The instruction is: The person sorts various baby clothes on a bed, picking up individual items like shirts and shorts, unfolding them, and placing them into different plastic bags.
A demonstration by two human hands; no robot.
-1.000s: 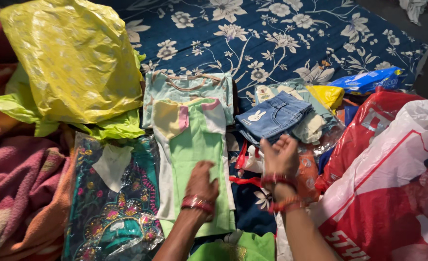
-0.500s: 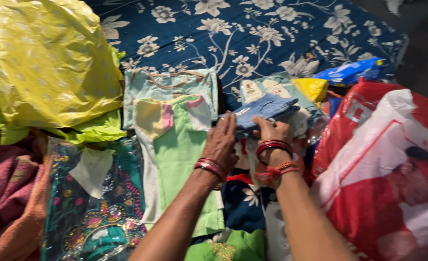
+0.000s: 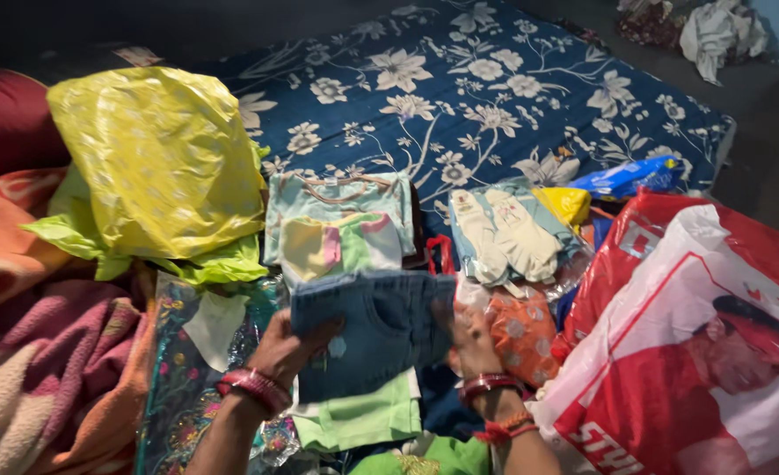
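My left hand (image 3: 286, 348) and my right hand (image 3: 469, 341) hold a small pair of blue denim shorts (image 3: 381, 327) by its two sides, spread flat over a pile of folded children's clothes. Under the shorts lies a light green garment (image 3: 359, 421). Behind it sits a pale top with yellow and pink patches (image 3: 341, 230). Both wrists carry red bangles.
A yellow plastic bag (image 3: 156, 163) lies at the left on orange and pink blankets (image 3: 29, 352). A packaged patterned cloth (image 3: 196, 352) is by my left arm. Red and white carrier bags (image 3: 697, 334) fill the right. Packed white clothing (image 3: 508, 233) and a floral blue bedsheet (image 3: 460, 97) lie behind.
The denim shorts were picked up from the right-hand pile and brought left. Both hands now spread them over the green garment, where earlier my left hand pressed on it.
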